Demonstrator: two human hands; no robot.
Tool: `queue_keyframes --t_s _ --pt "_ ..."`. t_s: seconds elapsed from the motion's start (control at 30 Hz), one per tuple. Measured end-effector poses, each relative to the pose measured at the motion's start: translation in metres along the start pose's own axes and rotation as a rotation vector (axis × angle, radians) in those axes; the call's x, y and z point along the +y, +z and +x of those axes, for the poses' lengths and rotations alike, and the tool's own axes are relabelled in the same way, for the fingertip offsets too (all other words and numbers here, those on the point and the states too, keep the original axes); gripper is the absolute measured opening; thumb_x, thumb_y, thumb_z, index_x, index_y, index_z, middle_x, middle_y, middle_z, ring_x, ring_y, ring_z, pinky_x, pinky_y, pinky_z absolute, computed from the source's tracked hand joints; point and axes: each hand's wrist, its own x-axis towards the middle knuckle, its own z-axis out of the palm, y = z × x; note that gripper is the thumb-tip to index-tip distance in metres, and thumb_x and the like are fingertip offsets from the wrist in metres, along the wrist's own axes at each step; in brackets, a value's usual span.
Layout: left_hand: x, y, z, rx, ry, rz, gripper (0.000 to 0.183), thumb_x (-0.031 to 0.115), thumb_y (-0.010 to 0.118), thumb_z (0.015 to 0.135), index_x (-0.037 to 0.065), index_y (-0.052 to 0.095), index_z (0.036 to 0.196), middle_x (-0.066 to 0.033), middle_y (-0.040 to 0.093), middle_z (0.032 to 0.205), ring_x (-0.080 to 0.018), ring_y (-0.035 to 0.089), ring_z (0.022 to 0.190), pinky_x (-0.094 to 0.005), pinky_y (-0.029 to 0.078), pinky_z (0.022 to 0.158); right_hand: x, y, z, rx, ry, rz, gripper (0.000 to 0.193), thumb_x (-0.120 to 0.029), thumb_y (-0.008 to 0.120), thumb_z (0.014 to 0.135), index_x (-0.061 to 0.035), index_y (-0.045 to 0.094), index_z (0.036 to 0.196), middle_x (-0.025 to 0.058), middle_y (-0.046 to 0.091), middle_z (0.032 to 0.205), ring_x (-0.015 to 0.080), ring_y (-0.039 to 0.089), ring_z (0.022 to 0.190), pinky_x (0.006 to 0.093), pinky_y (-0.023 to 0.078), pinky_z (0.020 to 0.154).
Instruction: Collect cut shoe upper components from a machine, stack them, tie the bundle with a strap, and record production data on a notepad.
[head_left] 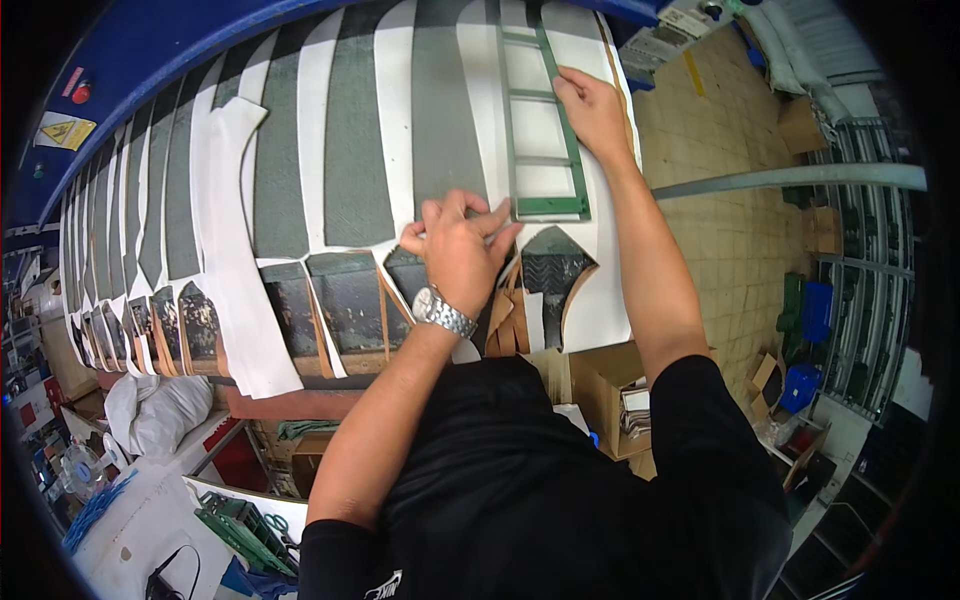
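Note:
A long green cutting die point(552, 207), a narrow frame with several crossbars, lies on a white sheet of material point(606, 270). The thumb and fingers of my right hand point(598, 112) pinch the die's right side, near its upper part. At the lower left corner of the die, my left hand point(458, 248) grips with index finger and thumb, while its other fingers curl over the sheet. To the left, the sheet is cut into strips around long openings, which show the dark green cutting bed point(350, 140). A loose white strip point(228, 190) lies across it.
The press's blue beam point(200, 60) spans the far side, with a red button point(82, 92). A grey metal bar point(790, 180) juts in from the right. Below are a cardboard box point(605, 390) and a white table point(130, 530). Shelves of green dies point(860, 250) line the right.

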Motion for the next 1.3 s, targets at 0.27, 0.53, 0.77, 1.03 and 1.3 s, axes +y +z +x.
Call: queue_keyframes --t_s 0.27,0.53,0.77,1.03,1.3 --pt "0.002 -0.007 0.0 -0.037 -0.027 -0.005 0.026 0.031 0.089 0.08 0.026 0.087 0.106 0.0041 0.061 0.105 -0.0216 0.052 0.105 -0.0484 0.027 0.093 0.008 0.006 -0.003 -0.015 0.072 0.082 0.036 -0.017 0.071 0.101 0.0068 0.072 0.129 0.005 0.078 0.093 0.0055 0.065 0.081 0.0229 0.052 0.074" --pt "-0.001 -0.017 -0.002 -0.094 -0.021 -0.011 0.029 0.031 0.088 0.082 0.024 0.086 0.11 0.0036 0.061 0.107 -0.0225 0.053 0.107 -0.0502 0.028 0.093 0.003 0.003 -0.006 -0.065 0.078 0.074 0.04 -0.022 0.072 0.103 0.0036 0.071 0.133 0.003 0.077 0.094 0.0058 0.064 0.082 0.0224 0.052 0.074" --pt "-0.047 -0.129 -0.068 -0.109 0.081 0.033 0.044 0.028 0.09 0.081 0.011 0.076 0.119 -0.0078 0.067 0.117 -0.0312 0.061 0.109 -0.0458 0.045 0.093 -0.067 -0.02 -0.074 0.075 -0.056 -0.333 0.045 -0.025 0.072 0.101 0.0005 0.066 0.138 0.0126 0.073 0.085 0.0163 0.071 0.072 0.0329 0.055 0.067" --pt "-0.122 -0.177 -0.174 -0.17 0.068 0.319 0.042 0.019 0.092 0.073 0.01 0.069 0.107 -0.0118 0.062 0.107 -0.0359 0.057 0.103 -0.0481 0.044 0.091 -0.231 0.091 -0.185 -0.161 -0.359 0.023 0.044 -0.033 0.069 0.101 -0.0016 0.067 0.133 0.0171 0.072 0.117 0.0347 0.072 0.101 0.0425 0.057 0.088" --pt "-0.132 -0.167 -0.181 -0.134 0.072 0.363 0.039 0.017 0.093 0.071 0.011 0.071 0.103 -0.0095 0.062 0.106 -0.0342 0.057 0.103 -0.0474 0.044 0.092 -0.337 0.161 -0.163 -0.018 -0.46 0.101 0.027 -0.025 0.065 0.104 0.0 0.072 0.101 0.018 0.075 0.097 0.0409 0.072 0.089 0.0477 0.056 0.077"
